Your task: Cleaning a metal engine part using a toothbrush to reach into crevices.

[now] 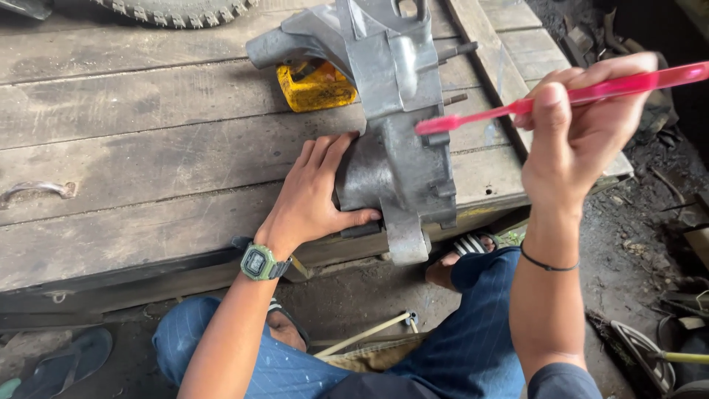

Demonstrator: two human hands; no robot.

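Observation:
A grey metal engine casing (395, 111) stands upright on a wooden platform (148, 148), near its front edge. My left hand (317, 192), with a green wristwatch on the wrist, presses flat against the casing's left side, thumb under it. My right hand (580, 125) holds a pink toothbrush (561, 96) by the handle, raised to the right of the casing. The brush head rests against the casing's right edge.
A yellow container (314, 87) lies behind the casing on the planks. A tyre (177, 11) shows at the top edge. A metal handle (37, 190) is fixed at the platform's left. My knees in blue trousers and sandals are below; scrap lies on the dirt floor at right.

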